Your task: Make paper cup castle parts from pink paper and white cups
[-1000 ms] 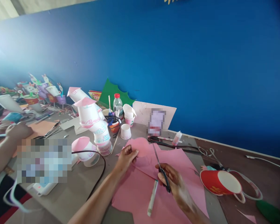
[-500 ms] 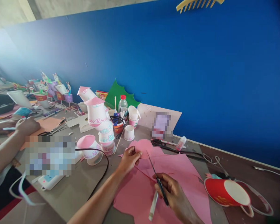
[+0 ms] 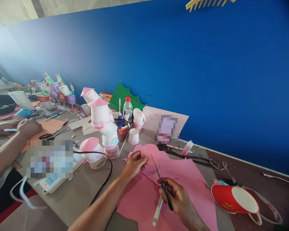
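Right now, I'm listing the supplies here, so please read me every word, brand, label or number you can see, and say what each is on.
No text reads for certain.
Red cup: gold characters, too blurred.
Packet: print, too small.
Small bottle: label, too small.
Pixelated patches: any text there is hidden.

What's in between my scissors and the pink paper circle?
Nothing that I can see. Your right hand holds the scissors, and their tips overlap the pink circle in this view. Your left hand pinches its left side, away from the tips.
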The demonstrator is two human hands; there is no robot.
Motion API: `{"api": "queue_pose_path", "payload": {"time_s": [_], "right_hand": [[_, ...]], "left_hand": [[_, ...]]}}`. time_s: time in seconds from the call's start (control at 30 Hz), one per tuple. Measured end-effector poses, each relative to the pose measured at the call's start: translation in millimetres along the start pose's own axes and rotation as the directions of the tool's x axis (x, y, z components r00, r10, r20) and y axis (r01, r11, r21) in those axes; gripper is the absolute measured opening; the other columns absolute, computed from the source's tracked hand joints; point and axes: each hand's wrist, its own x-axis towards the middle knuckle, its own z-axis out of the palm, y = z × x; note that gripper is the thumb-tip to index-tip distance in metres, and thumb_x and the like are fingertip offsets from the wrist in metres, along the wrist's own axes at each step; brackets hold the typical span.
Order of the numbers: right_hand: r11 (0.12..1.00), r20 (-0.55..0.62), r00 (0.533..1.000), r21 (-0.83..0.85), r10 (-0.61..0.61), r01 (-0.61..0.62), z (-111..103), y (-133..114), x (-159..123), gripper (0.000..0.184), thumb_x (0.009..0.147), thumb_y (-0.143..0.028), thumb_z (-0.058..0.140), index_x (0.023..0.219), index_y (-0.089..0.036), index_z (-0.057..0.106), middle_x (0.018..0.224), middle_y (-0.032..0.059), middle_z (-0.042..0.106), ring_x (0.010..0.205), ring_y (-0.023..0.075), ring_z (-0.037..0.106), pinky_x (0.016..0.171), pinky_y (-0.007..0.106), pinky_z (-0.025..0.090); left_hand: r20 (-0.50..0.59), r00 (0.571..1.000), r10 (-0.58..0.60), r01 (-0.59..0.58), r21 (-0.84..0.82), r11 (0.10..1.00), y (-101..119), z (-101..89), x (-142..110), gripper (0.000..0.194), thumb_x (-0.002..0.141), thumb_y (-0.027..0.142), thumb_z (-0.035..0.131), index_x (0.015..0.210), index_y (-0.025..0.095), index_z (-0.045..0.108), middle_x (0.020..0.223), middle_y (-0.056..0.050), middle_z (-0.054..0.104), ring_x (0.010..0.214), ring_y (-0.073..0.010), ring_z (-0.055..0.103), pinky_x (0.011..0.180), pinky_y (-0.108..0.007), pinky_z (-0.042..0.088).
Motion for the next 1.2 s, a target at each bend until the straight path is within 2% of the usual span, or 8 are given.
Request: {"api": "queue_pose_path", "payload": {"time_s": [0.37, 0.77, 1.2], "right_hand": [[1.000, -0.006, 1.000, -0.013, 0.001, -0.001, 0.5, -3.3, -0.3, 0.034, 0.073, -0.044, 0.069, 0.091, -0.016, 0.061, 0.058, -0.0061, 0.041, 0.054, 0.0101, 0.036, 0.048, 0.022, 0.028], [1.000, -0.011, 1.000, -0.002, -0.012, 0.012, 1.7, -4.4, -0.1, 0.035, 0.071, -0.046, 0.070, 0.088, -0.016, 0.062, 0.057, -0.0062, 0.041, 0.053, 0.0092, 0.035, 0.047, 0.020, 0.028], [1.000, -0.006, 1.000, -0.002, -0.024, 0.024, 3.9, -5.5, -2.2, 0.032, 0.073, -0.046, 0.067, 0.086, -0.017, 0.061, 0.056, -0.0059, 0.042, 0.053, 0.0097, 0.036, 0.047, 0.021, 0.028]], "left_hand": [[0.001, 1.000, 0.003, -0.003, -0.011, 1.000, -2.7, -0.4, 0.9, 0.032, 0.072, 0.040, 0.067, 0.063, 0.018, 0.045, 0.050, 0.008, 0.043, 0.040, -0.0054, 0.040, 0.045, -0.021, 0.027], [0.007, 1.000, -0.014, 0.014, -0.027, 1.000, 5.9, 3.8, -3.0, 0.031, 0.068, 0.037, 0.068, 0.061, 0.018, 0.045, 0.050, 0.009, 0.042, 0.040, -0.0052, 0.039, 0.045, -0.021, 0.028], [0.031, 1.000, -0.002, 0.003, -0.029, 1.000, 2.2, 0.7, -0.3, 0.036, 0.069, 0.046, 0.069, 0.064, 0.018, 0.047, 0.049, 0.008, 0.043, 0.040, -0.0052, 0.039, 0.044, -0.021, 0.026]]}}
